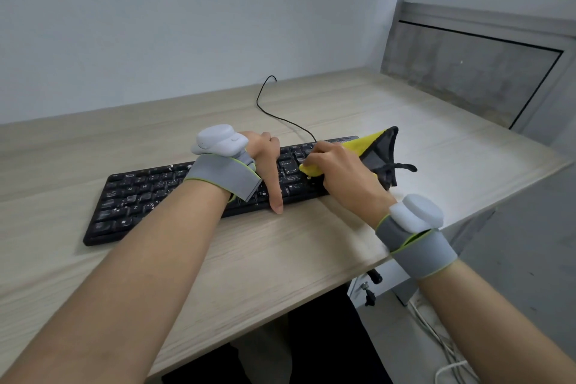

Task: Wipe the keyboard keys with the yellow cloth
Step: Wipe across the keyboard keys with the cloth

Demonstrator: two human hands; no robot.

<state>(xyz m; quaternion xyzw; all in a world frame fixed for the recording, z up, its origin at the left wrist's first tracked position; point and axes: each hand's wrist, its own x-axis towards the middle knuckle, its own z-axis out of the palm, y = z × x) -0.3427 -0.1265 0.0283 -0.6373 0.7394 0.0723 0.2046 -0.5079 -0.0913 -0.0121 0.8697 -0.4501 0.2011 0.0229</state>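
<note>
A black keyboard (137,196) lies slanted across the wooden desk, its keys speckled with white marks. My right hand (339,168) grips the yellow cloth (367,142) bunched against the keys at the keyboard's right part; the cloth's grey side and a dark tag stick out to the right. My left hand (268,162) rests on the keyboard's middle, thumb stretched down over the front edge, fingers curled over the far side of the keys. Both wrists wear grey straps with white devices.
The light wooden desk (280,246) ends at a right edge close to my right wrist. A black cable (274,112) runs from the keyboard toward the white wall. Grey panels stand at the right. White cords lie on the floor below the desk's right edge.
</note>
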